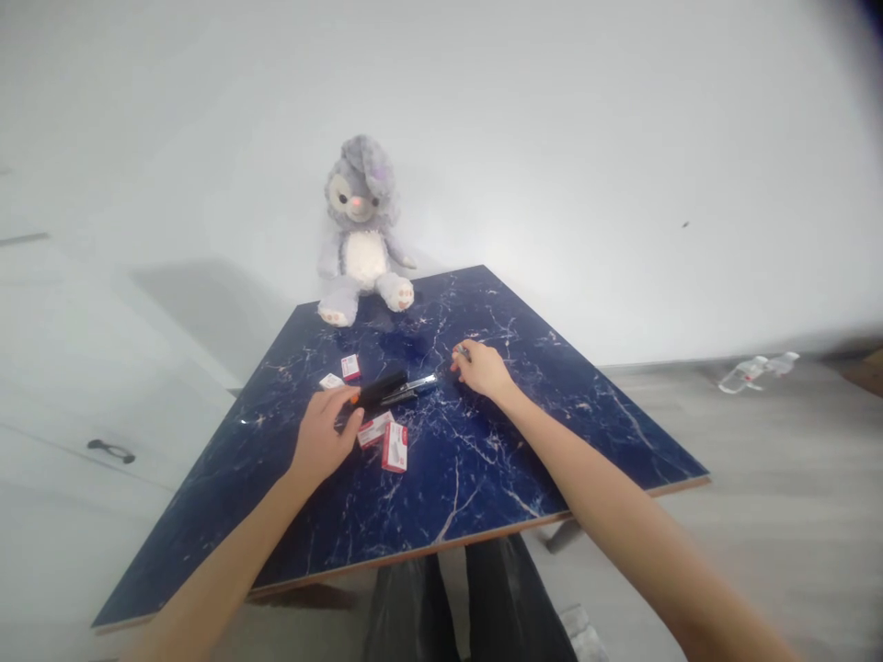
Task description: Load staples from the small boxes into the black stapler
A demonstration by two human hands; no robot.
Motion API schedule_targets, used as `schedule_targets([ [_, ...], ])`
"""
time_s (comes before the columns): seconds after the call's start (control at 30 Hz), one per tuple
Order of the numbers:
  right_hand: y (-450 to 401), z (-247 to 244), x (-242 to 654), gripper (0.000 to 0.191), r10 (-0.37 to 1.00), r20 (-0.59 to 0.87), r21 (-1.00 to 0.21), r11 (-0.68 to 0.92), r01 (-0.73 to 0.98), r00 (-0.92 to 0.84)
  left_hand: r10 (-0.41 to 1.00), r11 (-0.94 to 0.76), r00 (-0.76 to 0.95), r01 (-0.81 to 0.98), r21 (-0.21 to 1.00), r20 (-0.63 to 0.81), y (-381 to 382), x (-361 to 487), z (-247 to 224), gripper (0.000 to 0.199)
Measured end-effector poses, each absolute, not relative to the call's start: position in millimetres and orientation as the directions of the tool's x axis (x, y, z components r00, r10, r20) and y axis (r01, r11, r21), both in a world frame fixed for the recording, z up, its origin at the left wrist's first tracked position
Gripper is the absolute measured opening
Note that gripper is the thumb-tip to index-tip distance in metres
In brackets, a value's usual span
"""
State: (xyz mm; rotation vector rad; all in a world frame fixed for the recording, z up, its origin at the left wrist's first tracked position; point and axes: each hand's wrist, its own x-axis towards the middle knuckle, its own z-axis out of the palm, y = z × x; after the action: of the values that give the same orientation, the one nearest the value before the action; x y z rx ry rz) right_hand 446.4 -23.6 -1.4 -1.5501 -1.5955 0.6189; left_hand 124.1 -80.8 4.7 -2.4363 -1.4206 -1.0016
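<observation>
A black stapler [383, 390] with an orange spot at its rear lies across the table, its metal front pointing right. My left hand [326, 432] grips its rear end between thumb and fingers. To the right of the stapler's tip, my right hand [481, 370] is closed in a pinch on a small greyish piece [464, 352], too small to name for certain. Two red-and-white staple boxes [395, 448] lie just below the stapler. Beyond my left hand are another small red-and-white box [350, 367] and a white one [331, 381], partly hidden by my fingers.
The table [483, 487] has a dark blue marbled top with a wood-coloured edge. A grey plush rabbit [364, 253] sits at its far left edge, against the white wall. A clear plastic object [755, 372] lies on the floor to the right.
</observation>
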Motion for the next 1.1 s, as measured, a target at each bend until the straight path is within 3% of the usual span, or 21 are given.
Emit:
schedule_targets([
  [0.1, -18, -1, 450, 0.018, 0.984, 0.157, -0.885, 0.101, 0.454, 0.088, 0.806, -0.465, 0.219, 0.809, 0.359, 0.55, -77, 114, 9, 0.032],
  [0.2, -12, 0, 455, 0.033, 0.994, -0.105, -0.988, -0.105, 0.11, 0.009, 0.872, -0.42, 0.166, 0.737, 0.53, 0.46, -76, 106, 10, 0.033],
  [0.27, -8, 1, 458, 0.039, 0.979, -0.199, -0.979, -0.201, -0.047, -0.033, 0.886, -0.41, 0.168, 0.72, 0.56, 0.433, -76, 105, 9, 0.036],
  [0.33, -6, 1, 459, 0.038, 0.981, -0.191, -0.978, -0.193, -0.081, -0.028, 0.888, -0.418, 0.202, 0.731, 0.54, 0.414, -74, 107, 6, 0.041],
  [0.4, -6, -1, 458, 0.034, 0.992, -0.122, -0.992, -0.122, -0.002, -0.015, 0.877, -0.444, 0.261, 0.762, 0.472, 0.404, -70, 110, 1, 0.045],
  [0.5, -9, -7, 452, 0.032, 0.998, 0.052, -0.959, 0.059, 0.277, -0.032, 0.861, -0.47, 0.333, 0.809, 0.353, 0.384, -64, 110, -5, 0.049],
  [0.63, -19, -10, 441, 0.027, 0.957, 0.257, -0.778, 0.289, 0.558, -0.137, 0.9, -0.419, 0.314, 0.813, 0.404, 0.303, -63, 108, -6, 0.05],
  [0.77, -30, -5, 433, 0.024, 0.886, 0.391, -0.62, 0.452, 0.641, -0.247, 0.922, -0.384, 0.287, 0.77, 0.509, 0.261, -66, 106, -4, 0.049],
  [0.9, -34, 0, 430, 0.025, 0.833, 0.473, -0.582, 0.54, 0.609, -0.287, 0.935, -0.356, 0.269, 0.715, 0.601, 0.233, -66, 106, -5, 0.05],
  [1.1, -35, -7, 424, 0.022, 0.773, 0.398, -0.491, 0.635, 0.596, -0.495, 0.935, -0.351, 0.292, 0.7, 0.622, 0.199, -65, 108, -4, 0.054],
])
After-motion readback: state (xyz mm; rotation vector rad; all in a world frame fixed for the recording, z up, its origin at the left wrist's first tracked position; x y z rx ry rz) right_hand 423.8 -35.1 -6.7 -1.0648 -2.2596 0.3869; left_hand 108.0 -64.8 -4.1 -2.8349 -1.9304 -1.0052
